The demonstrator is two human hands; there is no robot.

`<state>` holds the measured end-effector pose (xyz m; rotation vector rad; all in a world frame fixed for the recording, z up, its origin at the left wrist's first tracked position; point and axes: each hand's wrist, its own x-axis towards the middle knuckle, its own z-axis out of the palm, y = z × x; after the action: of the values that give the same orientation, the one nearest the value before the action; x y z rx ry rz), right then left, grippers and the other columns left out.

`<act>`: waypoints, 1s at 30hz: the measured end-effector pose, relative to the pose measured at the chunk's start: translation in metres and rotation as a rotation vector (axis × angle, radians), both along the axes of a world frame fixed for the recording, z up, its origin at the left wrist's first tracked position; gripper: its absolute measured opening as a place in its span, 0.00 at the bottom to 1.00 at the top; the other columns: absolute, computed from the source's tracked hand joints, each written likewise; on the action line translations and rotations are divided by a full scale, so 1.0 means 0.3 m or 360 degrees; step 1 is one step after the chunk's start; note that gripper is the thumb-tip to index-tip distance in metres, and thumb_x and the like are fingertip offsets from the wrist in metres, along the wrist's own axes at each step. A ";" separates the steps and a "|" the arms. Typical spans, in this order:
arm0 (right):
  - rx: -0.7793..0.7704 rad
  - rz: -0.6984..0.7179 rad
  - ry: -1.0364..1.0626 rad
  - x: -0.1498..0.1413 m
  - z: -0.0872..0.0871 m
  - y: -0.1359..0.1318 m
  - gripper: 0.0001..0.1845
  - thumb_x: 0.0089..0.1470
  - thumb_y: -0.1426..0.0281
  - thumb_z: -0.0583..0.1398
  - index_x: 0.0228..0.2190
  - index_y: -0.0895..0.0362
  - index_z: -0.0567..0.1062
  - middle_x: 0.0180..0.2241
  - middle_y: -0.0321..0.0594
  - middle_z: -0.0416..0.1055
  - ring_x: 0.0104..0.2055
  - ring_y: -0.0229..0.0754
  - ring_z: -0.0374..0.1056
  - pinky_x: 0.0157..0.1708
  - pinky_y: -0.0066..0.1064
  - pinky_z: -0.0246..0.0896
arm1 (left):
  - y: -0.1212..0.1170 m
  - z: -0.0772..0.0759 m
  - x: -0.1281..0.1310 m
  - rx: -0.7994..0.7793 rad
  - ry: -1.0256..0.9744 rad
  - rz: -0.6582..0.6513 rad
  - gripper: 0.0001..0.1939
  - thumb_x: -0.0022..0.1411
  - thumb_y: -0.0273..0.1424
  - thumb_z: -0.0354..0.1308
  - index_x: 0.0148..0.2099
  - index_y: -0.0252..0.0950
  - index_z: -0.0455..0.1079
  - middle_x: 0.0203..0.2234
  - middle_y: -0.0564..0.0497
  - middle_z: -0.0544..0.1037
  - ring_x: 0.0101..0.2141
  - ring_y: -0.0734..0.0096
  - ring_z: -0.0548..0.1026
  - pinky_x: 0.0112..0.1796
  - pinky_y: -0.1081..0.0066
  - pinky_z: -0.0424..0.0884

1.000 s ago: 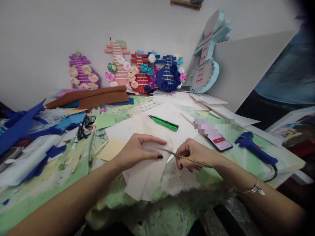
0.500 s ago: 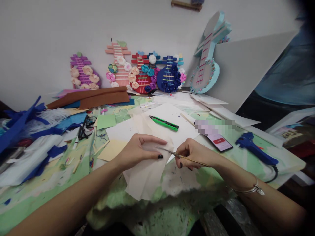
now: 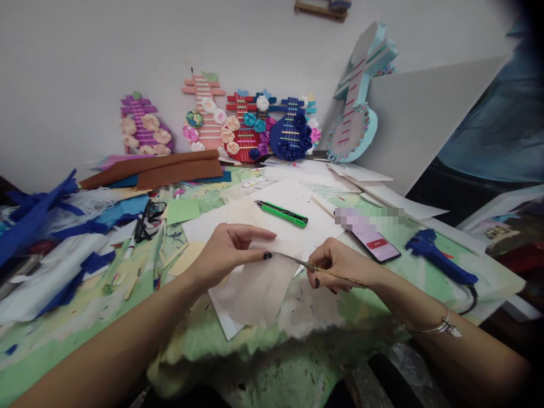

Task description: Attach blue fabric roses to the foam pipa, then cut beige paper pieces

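A thin cream sheet, which looks like crepe paper, hangs from my left hand, whose thumb and fingers pinch its upper edge. In my right hand is a pair of slim gold-handled scissors, seen nearly edge-on. Their silver blades point left and meet the paper's upper edge near my left thumb. White paper sheets lie flat beneath the work. Beyond my hands rests a green box cutter.
A phone and a blue glue gun lie on the right. Paper and fabric scraps and glasses crowd the left. Decorated guitar shapes lean on the wall behind brown sheets.
My left hand has shifted slightly left and up with the cream paper, which now spreads flatter. The scissors have moved a little to the right, their blades now largely behind the paper's edge.
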<state>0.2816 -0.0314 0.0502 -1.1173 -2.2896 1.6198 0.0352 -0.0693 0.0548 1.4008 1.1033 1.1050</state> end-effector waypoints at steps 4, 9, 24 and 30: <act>-0.0001 0.0079 0.0105 0.001 -0.012 0.003 0.17 0.46 0.59 0.64 0.24 0.63 0.74 0.13 0.31 0.62 0.13 0.28 0.54 0.12 0.19 0.45 | -0.004 0.005 -0.002 -0.0033 0.0070 0.0013 0.15 0.44 0.28 0.69 0.38 0.35 0.78 0.33 0.48 0.80 0.32 0.71 0.75 0.32 0.74 0.73; 0.0001 0.0116 0.0130 -0.006 -0.016 0.008 0.22 0.46 0.54 0.63 0.24 0.63 0.74 0.14 0.31 0.63 0.14 0.29 0.54 0.13 0.21 0.45 | -0.009 0.011 0.003 0.0019 0.0237 0.0013 0.16 0.44 0.30 0.68 0.39 0.34 0.78 0.22 0.52 0.76 0.21 0.79 0.66 0.22 0.78 0.65; 0.0031 0.0085 0.0039 -0.046 -0.007 0.004 0.22 0.44 0.54 0.64 0.25 0.63 0.75 0.13 0.31 0.62 0.14 0.29 0.54 0.13 0.21 0.45 | -0.007 -0.004 0.005 0.0075 0.0325 -0.0085 0.17 0.46 0.31 0.67 0.41 0.34 0.78 0.15 0.58 0.62 0.19 0.80 0.54 0.19 0.76 0.49; 0.0017 0.0070 0.0044 -0.053 -0.004 0.002 0.22 0.43 0.54 0.65 0.24 0.63 0.75 0.12 0.31 0.62 0.13 0.29 0.53 0.12 0.21 0.44 | -0.007 0.001 0.006 0.0113 0.0314 -0.0080 0.16 0.45 0.30 0.67 0.40 0.35 0.79 0.13 0.59 0.58 0.18 0.81 0.51 0.18 0.76 0.45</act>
<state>0.2658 -0.0309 0.0488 -1.0429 -2.3187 1.6258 0.0370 -0.0715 0.0550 1.6122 1.1702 0.9947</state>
